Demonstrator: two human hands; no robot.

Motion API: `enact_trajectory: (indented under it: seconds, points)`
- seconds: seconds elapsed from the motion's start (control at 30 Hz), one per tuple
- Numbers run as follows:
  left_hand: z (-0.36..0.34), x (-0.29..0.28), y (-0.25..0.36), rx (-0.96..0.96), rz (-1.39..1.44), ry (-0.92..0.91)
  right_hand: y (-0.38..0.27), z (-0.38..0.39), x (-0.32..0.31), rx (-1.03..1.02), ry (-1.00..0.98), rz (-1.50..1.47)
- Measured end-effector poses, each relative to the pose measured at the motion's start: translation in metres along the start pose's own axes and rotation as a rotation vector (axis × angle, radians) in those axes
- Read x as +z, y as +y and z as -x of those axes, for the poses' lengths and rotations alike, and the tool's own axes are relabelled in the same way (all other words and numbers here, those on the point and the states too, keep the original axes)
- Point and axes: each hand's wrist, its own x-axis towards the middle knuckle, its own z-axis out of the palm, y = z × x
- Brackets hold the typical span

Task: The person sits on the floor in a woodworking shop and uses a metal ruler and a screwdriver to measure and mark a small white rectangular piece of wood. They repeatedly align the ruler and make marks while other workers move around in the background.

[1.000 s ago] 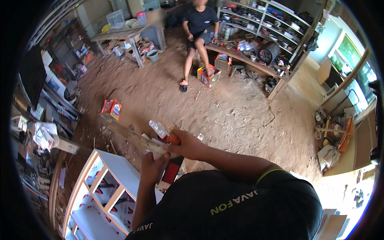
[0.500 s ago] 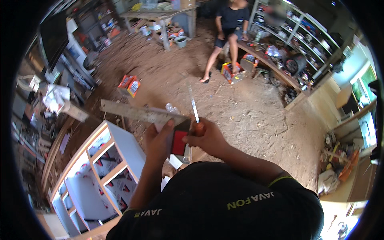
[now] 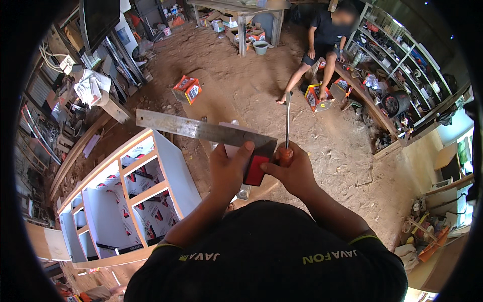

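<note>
Fingers of the left hand (image 3: pixel 229 168) are clamped on a long flat metal blade (image 3: pixel 201 131), with the thumb laid flat on its upper face and the other fingers mostly hidden under it. This blade is held in front of the person's chest, above the earth floor (image 3: pixel 226 83), and its narrower end points to the left. At its wider right end there is a red and black part (image 3: pixel 256 170), which the thumb of the right hand (image 3: pixel 298 173) seems to touch. Fingers of the right hand are closed around the handle of an orange-handled tool (image 3: pixel 285 153), whose thin shaft stands up, pointing away from the person. To the left, near the left forearm, is a white cabinet (image 3: pixel 178 173) with wood-edged openings. Further away, at the upper right, another person (image 3: pixel 329 32) in dark clothes sits at a low wooden bench (image 3: pixel 370 106) and has one hand down at an orange box (image 3: pixel 312 98). A second orange box (image 3: pixel 187 89) is on the floor alone, well apart from both hands, and a grey bucket (image 3: pixel 260 48) is beside the leg of a wooden table (image 3: pixel 241 9)
</note>
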Motion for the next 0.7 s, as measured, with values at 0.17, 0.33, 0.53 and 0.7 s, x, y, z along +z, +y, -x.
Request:
enact_trajectory:
  seconds: [0.17,0.33,0.53,0.7]
  points:
    - [0.003,0.0,0.011,0.013,0.033,-0.038,-0.003,0.004,-0.002,-0.069,-0.01,-0.027]
    - [0.003,0.0,0.013,0.033,0.074,-0.096,-0.002,0.006,-0.004,-0.097,0.011,0.042]
    - [0.011,0.002,0.008,0.009,0.024,-0.065,-0.003,0.003,-0.006,0.013,-0.002,-0.039]
    - [0.021,0.003,0.002,0.035,-0.21,-0.09,-0.014,-0.012,-0.026,-0.498,0.219,0.168]
